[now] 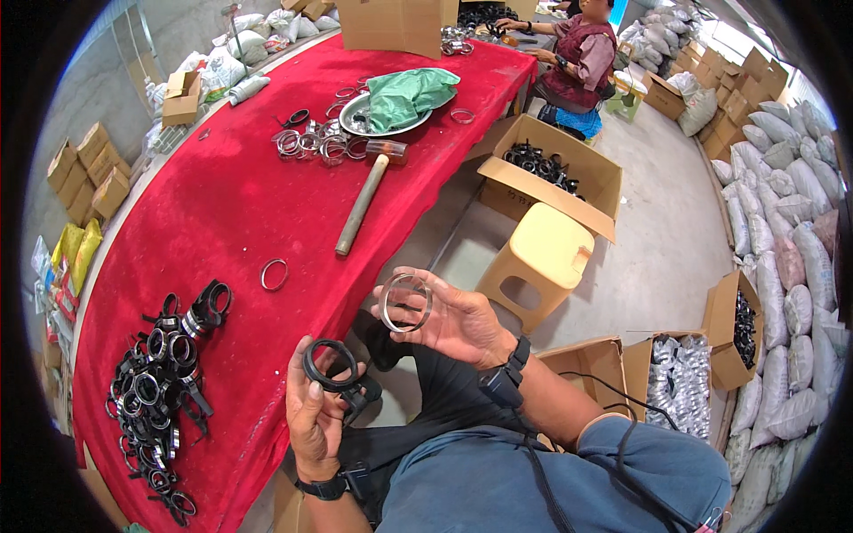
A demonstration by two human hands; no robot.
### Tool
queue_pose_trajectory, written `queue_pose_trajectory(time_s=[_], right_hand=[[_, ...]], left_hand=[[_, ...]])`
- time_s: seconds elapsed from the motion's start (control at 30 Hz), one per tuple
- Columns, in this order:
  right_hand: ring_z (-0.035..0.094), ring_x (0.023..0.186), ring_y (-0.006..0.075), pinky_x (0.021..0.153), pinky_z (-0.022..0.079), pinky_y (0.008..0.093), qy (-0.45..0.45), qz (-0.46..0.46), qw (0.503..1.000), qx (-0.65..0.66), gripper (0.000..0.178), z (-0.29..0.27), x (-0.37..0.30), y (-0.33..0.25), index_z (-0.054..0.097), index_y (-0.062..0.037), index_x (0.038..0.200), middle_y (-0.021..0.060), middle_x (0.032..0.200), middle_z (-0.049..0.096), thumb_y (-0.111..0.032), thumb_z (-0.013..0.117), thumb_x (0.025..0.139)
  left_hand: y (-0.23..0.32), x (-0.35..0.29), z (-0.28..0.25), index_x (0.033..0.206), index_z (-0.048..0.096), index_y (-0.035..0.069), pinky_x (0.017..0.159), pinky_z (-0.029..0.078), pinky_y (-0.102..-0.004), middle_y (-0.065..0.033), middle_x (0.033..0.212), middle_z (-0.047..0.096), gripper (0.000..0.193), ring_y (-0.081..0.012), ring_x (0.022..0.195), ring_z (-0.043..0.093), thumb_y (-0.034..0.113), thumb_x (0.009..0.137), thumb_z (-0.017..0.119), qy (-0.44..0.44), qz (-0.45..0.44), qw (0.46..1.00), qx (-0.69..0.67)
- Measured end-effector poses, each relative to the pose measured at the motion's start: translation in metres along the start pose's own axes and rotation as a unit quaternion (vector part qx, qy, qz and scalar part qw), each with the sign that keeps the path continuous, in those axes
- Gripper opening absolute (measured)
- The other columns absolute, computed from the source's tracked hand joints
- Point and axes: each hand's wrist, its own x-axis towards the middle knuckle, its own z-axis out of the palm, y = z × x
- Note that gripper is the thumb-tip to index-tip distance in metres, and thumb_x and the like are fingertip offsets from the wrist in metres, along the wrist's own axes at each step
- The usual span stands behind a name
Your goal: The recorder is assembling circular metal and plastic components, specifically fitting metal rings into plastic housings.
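My left hand (pixel 313 425) grips a black ring-shaped part (pixel 332 385) with a dark piece extending from its lower side. Between the thumb and fingers of my right hand (pixel 466 330) is a thin shiny metal ring (pixel 407 330). The two rings are close together but apart, above my lap beside the table edge. On the red-covered table (pixel 213 231), a pile of black ring parts with metal bands (pixel 147 388) lies to the left. A single thin ring (pixel 264 282) rests alone in the middle.
A wooden-handled mallet (pixel 362 204) lies near loose metal rings (pixel 333 149) and a metal basin (pixel 354 115) with a green bag (pixel 409 96). A yellow stool (pixel 542 244) and open cartons (pixel 542 191) stand to the right. Another person (pixel 582 53) sits at the far end.
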Motion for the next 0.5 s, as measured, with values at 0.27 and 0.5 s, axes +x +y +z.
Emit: queue_pose_trajectory(time_s=[0.27,0.5], right_hand=[[0.059,0.14,0.0357,0.114,0.051,0.0558,-0.027,0.019,0.999,-0.001,0.053,0.012,0.011,0.0,0.049,-0.0108,0.152,0.0181,0.151,0.058,-0.036,0.065,0.108],[0.038,0.156,0.0479,0.123,0.04,0.062,-0.07,-0.023,0.996,-0.046,0.079,0.036,0.011,-0.005,0.04,-0.0045,0.161,0.0265,0.164,0.043,-0.042,0.072,0.099]], left_hand=[[0.018,-0.011,-0.015,0.169,0.02,0.006,0.094,0.066,-0.0474,-0.0277,0.152,0.053,0.082,-0.0476,0.123,0.069,0.026,0.105,0.068,-0.005,-0.003,0.999,0.039],[0.026,-0.013,0.0,0.171,0.015,0.007,0.099,0.063,-0.05,-0.0328,0.162,0.041,0.085,-0.0526,0.134,0.061,0.034,0.107,0.063,-0.003,0.0,0.999,0.045]])
